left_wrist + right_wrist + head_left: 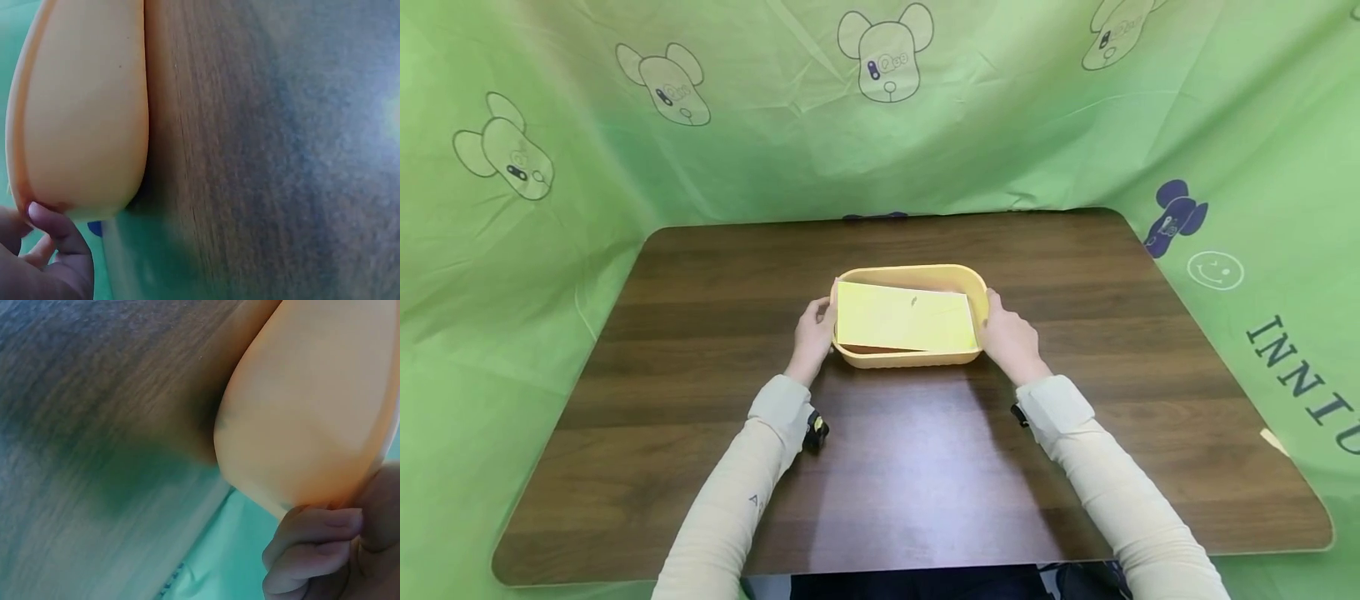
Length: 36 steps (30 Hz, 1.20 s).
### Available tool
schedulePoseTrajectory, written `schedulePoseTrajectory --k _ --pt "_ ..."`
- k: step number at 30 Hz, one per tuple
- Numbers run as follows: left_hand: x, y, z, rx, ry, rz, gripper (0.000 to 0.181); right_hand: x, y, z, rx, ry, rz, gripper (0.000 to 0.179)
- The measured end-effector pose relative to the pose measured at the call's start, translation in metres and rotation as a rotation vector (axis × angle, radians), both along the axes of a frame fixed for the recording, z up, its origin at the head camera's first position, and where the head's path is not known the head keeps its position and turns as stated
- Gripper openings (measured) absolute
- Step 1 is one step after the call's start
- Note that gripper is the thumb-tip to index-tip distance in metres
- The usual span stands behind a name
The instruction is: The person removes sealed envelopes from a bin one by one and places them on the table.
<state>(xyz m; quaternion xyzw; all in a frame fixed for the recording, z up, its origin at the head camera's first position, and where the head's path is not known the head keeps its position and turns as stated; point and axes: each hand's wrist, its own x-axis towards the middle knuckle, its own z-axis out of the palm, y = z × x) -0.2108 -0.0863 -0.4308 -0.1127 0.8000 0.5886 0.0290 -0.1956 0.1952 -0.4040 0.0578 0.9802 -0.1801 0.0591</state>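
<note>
A pale yellow plastic basket [917,361] with rounded corners sits mid-table. Inside it lies a flat, bright yellow rectangular piece [904,321], tilted slightly, its left end near the rim. Below that piece a strip of brownish-red shows; the rest of the inside is hidden. My left hand [812,337] grips the basket's left end, and in the left wrist view the thumb [61,231] presses on the wall just under the rim. At the opposite end my right hand [1011,340] holds the rim, its curled fingers [312,534] under the edge in the right wrist view.
The dark wooden table [700,467] has rounded corners. Green printed cloth [760,158] hangs behind it and along both sides. A small pale patch [1273,442] shows at the right edge. Black wrist cameras [815,432] sit by the sleeve cuffs.
</note>
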Motion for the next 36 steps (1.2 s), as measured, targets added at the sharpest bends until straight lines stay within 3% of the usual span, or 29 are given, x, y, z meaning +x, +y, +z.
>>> schedulePoseTrajectory --k 4,7,11,13,14,17,21,24,29,36 --pt "-0.004 0.000 0.001 -0.056 -0.018 0.010 0.043 -0.001 -0.003 -0.002 0.032 0.048 -0.007 0.053" --pt "-0.006 0.002 0.004 -0.138 -0.039 -0.002 0.042 -0.001 -0.006 -0.004 0.055 0.165 0.001 0.050" --pt "-0.008 0.007 0.007 -0.259 -0.055 -0.017 0.040 -0.005 -0.014 -0.004 0.075 0.334 0.110 0.046" --pt "-0.006 0.009 0.008 -0.289 -0.045 -0.011 0.040 -0.007 -0.019 -0.002 0.096 0.360 0.197 0.047" --pt "-0.006 0.009 0.007 -0.302 -0.032 -0.007 0.039 -0.009 -0.021 -0.002 0.094 0.352 0.237 0.048" --pt "-0.004 0.009 0.006 -0.340 -0.012 0.010 0.039 -0.016 -0.028 0.002 0.038 0.217 0.302 0.054" --pt "-0.004 0.009 0.005 -0.415 0.000 0.025 0.039 -0.031 -0.033 0.003 -0.094 -0.007 0.292 0.072" --pt "-0.002 0.010 0.003 -0.449 0.008 0.030 0.039 -0.040 -0.035 -0.001 -0.116 -0.088 0.301 0.081" --pt "0.000 0.012 0.002 -0.409 -0.006 0.052 0.039 -0.050 -0.036 -0.005 -0.069 -0.158 0.350 0.087" --pt "0.000 0.010 0.002 -0.336 0.021 0.094 0.036 -0.053 -0.040 -0.006 -0.053 -0.141 0.369 0.091"
